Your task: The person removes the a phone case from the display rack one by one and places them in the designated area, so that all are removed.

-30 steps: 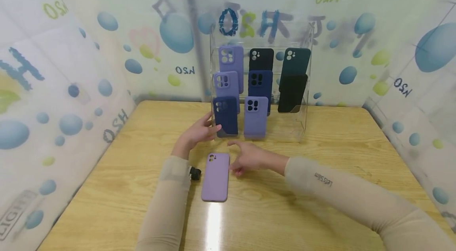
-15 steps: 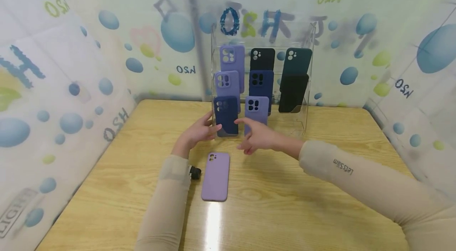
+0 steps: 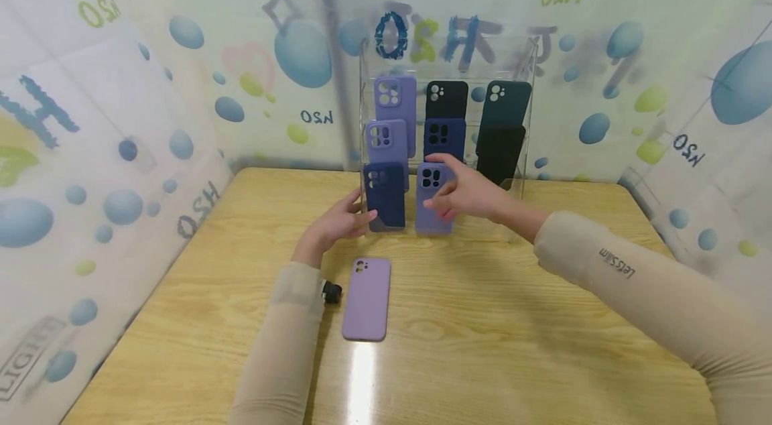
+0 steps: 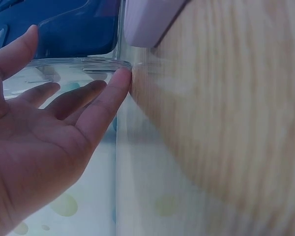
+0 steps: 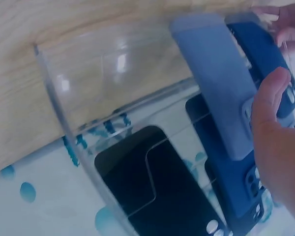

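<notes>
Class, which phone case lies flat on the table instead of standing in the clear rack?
The pinkish-purple case: it lies flat on the table in front of the clear rack, while the other cases all stand in it.

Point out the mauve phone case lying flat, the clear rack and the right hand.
Mauve phone case [image 3: 366, 301]: head view, middle of its back.
Clear rack [image 5: 121, 64]: right wrist view, a bare panel.
Right hand [image 3: 469, 192]: head view, back of the hand.

Beige sleeves [image 3: 274, 351], dark lettering [image 3: 617, 263] on the right — black gadget [image 3: 332, 292], perhaps a camera, at left cuff [image 3: 297, 285].
</notes>
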### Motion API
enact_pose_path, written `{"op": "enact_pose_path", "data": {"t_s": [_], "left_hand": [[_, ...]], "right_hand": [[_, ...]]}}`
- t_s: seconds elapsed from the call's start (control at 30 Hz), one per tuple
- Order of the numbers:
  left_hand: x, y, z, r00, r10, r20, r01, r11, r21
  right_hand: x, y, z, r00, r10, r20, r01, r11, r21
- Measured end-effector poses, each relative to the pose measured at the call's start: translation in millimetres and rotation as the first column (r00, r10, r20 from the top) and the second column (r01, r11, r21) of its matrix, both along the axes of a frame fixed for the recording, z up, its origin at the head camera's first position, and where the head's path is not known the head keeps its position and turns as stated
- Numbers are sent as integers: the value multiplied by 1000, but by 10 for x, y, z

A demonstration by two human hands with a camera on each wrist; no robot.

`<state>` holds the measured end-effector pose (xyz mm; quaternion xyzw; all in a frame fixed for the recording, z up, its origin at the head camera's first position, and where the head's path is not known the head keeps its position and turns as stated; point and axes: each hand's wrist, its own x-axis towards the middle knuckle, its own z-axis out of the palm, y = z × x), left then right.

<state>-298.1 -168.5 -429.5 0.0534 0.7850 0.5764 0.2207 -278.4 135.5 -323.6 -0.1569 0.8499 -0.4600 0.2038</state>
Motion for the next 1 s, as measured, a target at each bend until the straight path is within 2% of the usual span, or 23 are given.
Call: {"op": "enact_pose_path", "data": {"t_s": [0.27, 0.4, 0.53, 0.73, 0.87, 1.0], "left_hand": [[-8, -24, -12, 1000, -5, -12, 5, 1000, 11], [-13, -23, -25, 1000, -16, -8, 16, 1000, 18], [-25, -26, -29, 1000, -11, -2, 11, 1000, 24], [-6, -30, -1, 1000, -6, -1, 6, 1000, 15], [2, -18, 1, 1000, -5, -8, 5, 1000, 7], [5, -20, -20, 1000, -9, -13, 9, 1000, 8]], "right_hand": [[-85, 195, 57, 995, -89, -39, 88, 995, -36], [-93, 317, 0, 982, -125, -139, 125, 992, -8], [-120, 408, -123, 963, -126, -240, 143, 988, 54], [-136, 418, -331, 951, -106, -291, 145, 983, 114], [-106, 386, -432, 937, -115, -330, 165, 978, 127], [-72, 327, -533, 917, -137, -375, 186, 978, 98]]}}
